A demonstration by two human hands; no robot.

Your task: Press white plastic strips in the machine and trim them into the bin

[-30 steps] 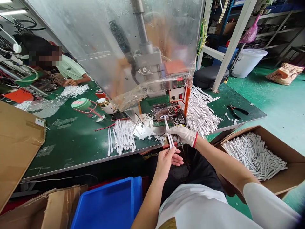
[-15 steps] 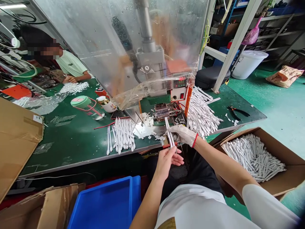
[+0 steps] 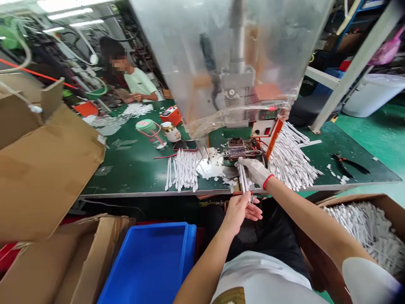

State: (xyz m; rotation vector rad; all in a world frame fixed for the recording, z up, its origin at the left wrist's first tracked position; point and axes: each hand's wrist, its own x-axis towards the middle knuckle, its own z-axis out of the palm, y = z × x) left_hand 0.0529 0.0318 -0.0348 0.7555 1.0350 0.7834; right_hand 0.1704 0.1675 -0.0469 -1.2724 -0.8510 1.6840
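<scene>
Two thin white plastic strips (image 3: 243,179) run lengthwise between my hands at the front of the press. My bare left hand (image 3: 238,211) pinches their near ends between thumb and forefinger, its other fingers spread. My right hand (image 3: 257,171), in a white knit glove with a red cuff, is closed on their far ends. Just beyond the gloved fingertips sits the metal block (image 3: 236,150) of the press, with wires on its right side. White scraps (image 3: 215,166) litter the metal plate left of it.
A bundle of white strips (image 3: 185,169) lies left, a larger pile (image 3: 289,162) right, beside black-handled pliers (image 3: 346,164). A clear shield (image 3: 202,97) hangs before the press. A cup (image 3: 150,131), a blue bin (image 3: 155,253) and cardboard boxes (image 3: 47,169) stand left. A co-worker (image 3: 139,84) sits beyond.
My head view has turned left, so the bench appears further right. My gloved hand has moved forward along the strips to their far ends, close to the block. The left hand keeps its pinch.
</scene>
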